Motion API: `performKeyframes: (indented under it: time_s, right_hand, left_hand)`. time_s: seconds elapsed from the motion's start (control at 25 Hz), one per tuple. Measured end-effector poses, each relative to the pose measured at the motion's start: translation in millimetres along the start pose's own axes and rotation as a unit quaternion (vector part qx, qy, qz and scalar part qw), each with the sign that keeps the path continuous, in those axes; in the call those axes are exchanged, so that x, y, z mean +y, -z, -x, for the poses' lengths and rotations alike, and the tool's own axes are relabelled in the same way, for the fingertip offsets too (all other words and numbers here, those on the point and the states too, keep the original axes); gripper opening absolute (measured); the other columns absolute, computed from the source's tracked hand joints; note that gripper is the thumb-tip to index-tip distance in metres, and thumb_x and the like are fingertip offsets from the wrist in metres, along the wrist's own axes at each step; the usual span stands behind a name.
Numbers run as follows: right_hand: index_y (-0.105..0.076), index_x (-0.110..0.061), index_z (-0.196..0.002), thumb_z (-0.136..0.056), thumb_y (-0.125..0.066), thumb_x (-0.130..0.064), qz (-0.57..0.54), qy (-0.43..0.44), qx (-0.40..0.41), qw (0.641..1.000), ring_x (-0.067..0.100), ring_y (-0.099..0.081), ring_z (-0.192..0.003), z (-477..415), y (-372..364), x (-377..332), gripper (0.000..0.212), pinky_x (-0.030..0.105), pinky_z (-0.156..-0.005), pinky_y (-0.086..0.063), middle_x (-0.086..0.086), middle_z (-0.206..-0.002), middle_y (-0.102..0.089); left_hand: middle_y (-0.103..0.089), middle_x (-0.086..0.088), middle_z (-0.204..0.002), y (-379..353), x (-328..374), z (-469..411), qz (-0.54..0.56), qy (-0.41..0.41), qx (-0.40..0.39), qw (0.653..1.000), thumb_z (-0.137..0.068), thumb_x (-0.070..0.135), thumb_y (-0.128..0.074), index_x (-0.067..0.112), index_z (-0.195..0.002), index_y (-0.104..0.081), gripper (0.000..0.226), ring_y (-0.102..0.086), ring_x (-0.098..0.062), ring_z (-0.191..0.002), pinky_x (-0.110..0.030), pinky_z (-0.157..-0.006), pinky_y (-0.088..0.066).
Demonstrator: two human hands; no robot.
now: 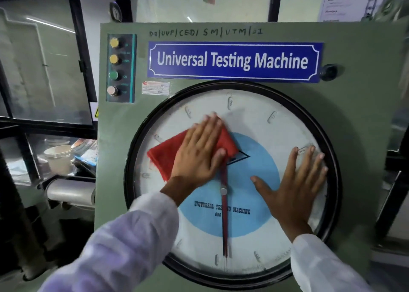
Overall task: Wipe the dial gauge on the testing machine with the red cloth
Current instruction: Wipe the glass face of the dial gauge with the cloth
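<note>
Dial gauge (254, 114), large and round with a black rim, fills the lower middle of the green machine panel (354, 92), just below a blue nameplate (234, 60) reading "Universal Testing Machine". Its face is white at the edge with a light blue disc (254, 203) in the middle, printed with the machine's name, and a red pointer (224, 225) hangs straight down from the hub. The left hand (199, 152) lies flat, fingers spread, pressing the red cloth (163, 156) against the upper left part of the glass; the cloth is folded and sticks out to the left of the palm and a little to the right under the fingertips, reaching the top of the blue disc. The right hand (294, 185) is empty, spread wide and pressed flat on the right side of the face, its fingertips near the rim by the "100" mark and its thumb on the blue disc. Both arms wear pale sleeves (132, 236). At the panel's upper left a dark strip carries four buttons (114, 67) in a column: two yellow, one green, one pale. A small white and red sticker (155, 87) sits just beside the strip, above the gauge rim. A black knob (328, 72) sits right of the nameplate. Handwritten lettering runs along the panel's top. Windows with black frames stand behind, and a poster (354, 2) hangs at upper right. To the left, behind glass, a pale bucket (58, 156) sits among blurred clutter.
</note>
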State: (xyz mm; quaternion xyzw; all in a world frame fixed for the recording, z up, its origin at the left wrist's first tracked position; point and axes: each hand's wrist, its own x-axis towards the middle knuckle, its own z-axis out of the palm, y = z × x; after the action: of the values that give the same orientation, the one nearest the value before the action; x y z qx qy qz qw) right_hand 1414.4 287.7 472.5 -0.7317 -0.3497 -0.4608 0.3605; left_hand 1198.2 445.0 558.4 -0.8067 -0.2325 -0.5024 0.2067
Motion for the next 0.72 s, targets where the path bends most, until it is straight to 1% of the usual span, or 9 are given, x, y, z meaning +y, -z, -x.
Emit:
performKeyframes:
  time_s: [0.04, 0.08, 0.12, 0.24, 0.28, 0.44, 0.52, 0.6, 0.72]
  right_hand:
    - [-0.019, -0.008, -0.171, -0.088, -0.043, -0.094, -0.002, 0.001, 0.004, 1.000, 0.048, -0.007, -0.166, 0, 0, 1, 0.122, 0.065, -0.134, -0.009, 0.027, -0.179, -0.011]
    - [-0.019, -0.007, -0.171, -0.088, -0.043, -0.094, -0.005, 0.001, 0.004, 1.000, 0.048, -0.007, -0.166, 0, 1, 2, 0.122, 0.065, -0.134, -0.010, 0.027, -0.178, -0.012]
    - [-0.019, -0.007, -0.171, -0.088, -0.045, -0.093, -0.008, 0.002, 0.005, 1.000, 0.048, -0.007, -0.166, -1, 2, 3, 0.122, 0.066, -0.134, -0.010, 0.027, -0.178, -0.012]
    - [-0.019, -0.006, -0.171, -0.089, -0.048, -0.092, 0.002, 0.006, 0.010, 1.000, 0.049, -0.008, -0.166, 1, 1, 1, 0.123, 0.066, -0.134, -0.010, 0.028, -0.178, -0.012]
    - [-0.018, -0.006, -0.171, -0.088, -0.049, -0.092, 0.007, 0.006, 0.011, 1.000, 0.048, -0.008, -0.166, 1, -1, 2, 0.123, 0.065, -0.135, -0.010, 0.027, -0.178, -0.012]
    - [-0.018, -0.009, -0.171, -0.085, -0.048, -0.095, 0.016, -0.004, 0.004, 1.000, 0.047, -0.008, -0.167, 0, 0, 1, 0.126, 0.065, -0.135, -0.011, 0.026, -0.179, -0.012]
    - [-0.020, -0.008, -0.171, -0.085, -0.044, -0.096, 0.019, -0.005, -0.003, 1.000, 0.048, -0.010, -0.166, -1, 3, 0, 0.125, 0.066, -0.133, -0.014, 0.027, -0.178, -0.014]
    - [-0.021, -0.008, -0.171, -0.086, -0.042, -0.096, 0.015, -0.008, -0.008, 1.000, 0.048, -0.011, -0.166, -1, 6, -1, 0.124, 0.067, -0.132, -0.016, 0.027, -0.178, -0.014]
    - [-0.021, -0.008, -0.171, -0.086, -0.042, -0.097, 0.014, -0.009, 0.005, 1.000, 0.046, -0.009, -0.167, -1, 2, -1, 0.124, 0.066, -0.134, -0.013, 0.026, -0.178, -0.013]
  left_hand:
    - [-0.015, -0.006, -0.176, -2, 0, 0, -0.003, -0.109, -0.030, 0.994, -0.109, 0.048, -0.036, 0.013, -0.166, -0.025, 0.067, -0.011, -0.021, -0.164, -0.045, -0.132, -0.019]
    - [-0.020, -0.007, -0.175, -1, 0, -4, -0.003, -0.150, -0.036, 0.988, -0.109, 0.047, -0.037, 0.012, -0.165, -0.028, 0.067, -0.015, -0.022, -0.163, -0.046, -0.131, -0.022]
    - [-0.021, -0.008, -0.174, -2, 3, -9, -0.002, -0.120, -0.019, 0.993, -0.108, 0.046, -0.039, 0.012, -0.165, -0.029, 0.067, -0.016, -0.022, -0.163, -0.045, -0.131, -0.021]
    - [-0.013, -0.009, -0.176, -10, 41, -28, -0.009, 0.120, 0.043, 0.992, -0.109, 0.044, -0.038, 0.010, -0.166, -0.023, 0.068, -0.010, -0.022, -0.164, -0.040, -0.134, -0.010]
    - [-0.013, -0.009, -0.176, -16, 60, -32, -0.010, 0.135, 0.044, 0.990, -0.109, 0.044, -0.037, 0.010, -0.166, -0.022, 0.068, -0.009, -0.022, -0.164, -0.039, -0.134, -0.008]
    - [-0.012, -0.008, -0.176, -20, 76, -38, 0.004, -0.045, 0.002, 0.999, -0.110, 0.048, -0.037, 0.011, -0.166, -0.021, 0.069, -0.009, -0.021, -0.164, -0.041, -0.134, -0.012]
    - [-0.014, -0.005, -0.176, -13, 62, -34, -0.006, -0.163, -0.043, 0.986, -0.110, 0.050, -0.036, 0.013, -0.167, -0.021, 0.069, -0.009, -0.019, -0.164, -0.041, -0.134, -0.013]
    - [-0.013, -0.004, -0.176, -10, 41, -37, -0.032, -0.210, -0.068, 0.975, -0.110, 0.053, -0.034, 0.015, -0.167, -0.020, 0.071, -0.008, -0.018, -0.164, -0.040, -0.134, -0.012]
    - [-0.009, -0.006, -0.176, -16, 47, -54, -0.020, -0.022, 0.029, 0.999, -0.109, 0.052, -0.033, 0.012, -0.167, -0.020, 0.072, -0.010, -0.021, -0.164, -0.041, -0.134, -0.012]
